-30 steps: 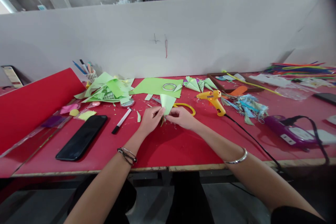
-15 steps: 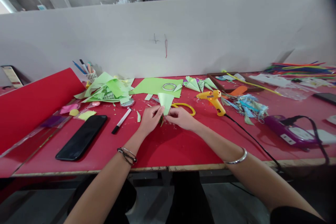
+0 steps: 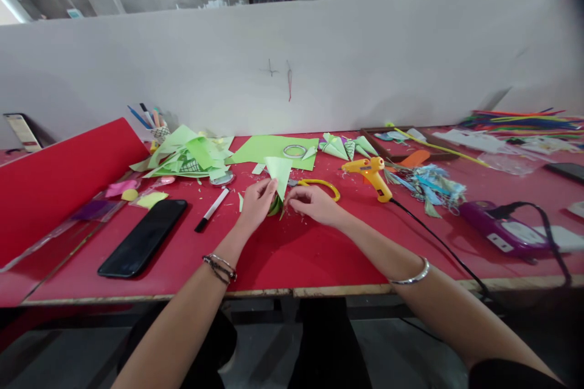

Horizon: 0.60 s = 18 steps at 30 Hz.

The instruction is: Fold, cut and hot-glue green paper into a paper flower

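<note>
My left hand pinches a pale green paper cone, its wide end up and its point down. Just right of the cone's tip, my right hand has its fingers curled together; whether anything small is between them is hidden. Behind the hands lie scissors with yellow handles, partly covered by the cone. Below the cone, dark green strips rest on the red table. Farther back is a green paper sheet with a roll of clear tape on it.
A yellow glue gun stands to the right, its cord running off the front edge. Several finished cones lie at the back. On the left are a black phone, a marker and piled paper scraps. A purple power strip sits right.
The cone has shifted left and tilted slightly in my left hand. My right fingers have come away from the cone's lower part, and more of the scissors shows.
</note>
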Tool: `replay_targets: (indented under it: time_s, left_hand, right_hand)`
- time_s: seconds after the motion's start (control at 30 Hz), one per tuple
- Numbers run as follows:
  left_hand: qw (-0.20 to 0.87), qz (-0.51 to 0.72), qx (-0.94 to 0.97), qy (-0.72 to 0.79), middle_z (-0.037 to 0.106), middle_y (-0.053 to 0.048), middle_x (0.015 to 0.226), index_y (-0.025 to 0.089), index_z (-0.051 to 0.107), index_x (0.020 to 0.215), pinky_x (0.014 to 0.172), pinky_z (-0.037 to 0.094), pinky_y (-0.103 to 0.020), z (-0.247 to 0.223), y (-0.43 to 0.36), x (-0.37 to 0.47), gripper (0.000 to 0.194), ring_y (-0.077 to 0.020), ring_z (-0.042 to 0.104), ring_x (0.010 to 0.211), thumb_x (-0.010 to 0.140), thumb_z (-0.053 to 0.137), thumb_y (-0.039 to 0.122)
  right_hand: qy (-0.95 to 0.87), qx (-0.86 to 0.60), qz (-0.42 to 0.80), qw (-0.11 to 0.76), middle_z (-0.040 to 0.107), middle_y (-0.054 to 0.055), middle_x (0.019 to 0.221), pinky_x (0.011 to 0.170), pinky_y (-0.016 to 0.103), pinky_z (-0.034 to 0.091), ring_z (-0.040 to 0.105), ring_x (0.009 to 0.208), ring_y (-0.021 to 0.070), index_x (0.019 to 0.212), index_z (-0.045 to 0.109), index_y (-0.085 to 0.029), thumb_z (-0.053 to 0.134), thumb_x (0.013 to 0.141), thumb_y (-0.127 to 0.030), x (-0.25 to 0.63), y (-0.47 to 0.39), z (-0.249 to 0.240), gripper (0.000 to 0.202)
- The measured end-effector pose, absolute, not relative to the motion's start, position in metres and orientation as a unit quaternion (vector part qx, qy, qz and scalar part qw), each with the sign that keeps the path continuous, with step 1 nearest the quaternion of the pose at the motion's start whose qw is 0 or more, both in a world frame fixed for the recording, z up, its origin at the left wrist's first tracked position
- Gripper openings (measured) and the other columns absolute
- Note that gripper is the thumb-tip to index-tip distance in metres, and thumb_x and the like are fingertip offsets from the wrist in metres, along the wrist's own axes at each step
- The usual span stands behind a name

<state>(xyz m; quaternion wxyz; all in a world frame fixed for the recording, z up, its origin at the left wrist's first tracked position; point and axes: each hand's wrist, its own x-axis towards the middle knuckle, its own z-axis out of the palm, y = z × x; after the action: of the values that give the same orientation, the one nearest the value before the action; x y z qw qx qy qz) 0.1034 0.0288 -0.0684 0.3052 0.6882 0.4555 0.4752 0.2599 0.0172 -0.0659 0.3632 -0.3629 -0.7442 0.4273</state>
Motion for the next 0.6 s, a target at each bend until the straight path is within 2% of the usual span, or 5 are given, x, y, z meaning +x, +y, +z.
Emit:
replay_targets:
  time_s: [0.17,0.4,0.6]
  left_hand:
    - [0.296,0.465,0.704,0.448,0.036,0.005,0.046,0.016,0.037,0.051,0.044,0.026,-0.020,-0.0703,0.0288,0.1047,0.038,-0.0064,0.034,0.044,0.080,0.039,0.040]
    - [0.353,0.468,0.677,0.446,0.036,0.005,0.045,0.016,0.039,0.054,0.040,0.026,-0.019,-0.0716,0.0331,0.1028,0.037,-0.0058,0.034,0.041,0.079,0.040,0.043]
    - [0.403,0.432,0.688,0.421,0.040,0.006,0.043,0.015,0.045,0.059,0.040,0.029,-0.018,-0.0694,0.0319,0.1034,0.032,-0.0053,0.037,0.039,0.075,0.047,0.044]
  right_hand:
    - [-0.741,-0.355,0.448,0.353,0.046,-0.004,0.053,0.047,0.020,0.035,0.043,0.046,0.0065,0.067,0.050,-0.016,0.044,0.077,-0.034,0.2594,0.0165,-0.0673,0.022]
    - [-0.768,-0.332,0.417,0.355,0.048,-0.003,0.059,0.054,0.020,0.037,0.044,0.055,0.0070,0.063,0.049,-0.015,0.049,0.072,-0.024,0.2597,0.0171,-0.0711,0.013]
    - [-0.735,-0.368,0.437,0.365,0.047,-0.003,0.055,0.048,0.020,0.036,0.043,0.049,0.0070,0.068,0.050,-0.015,0.048,0.074,-0.036,0.2588,0.0164,-0.0687,0.023]
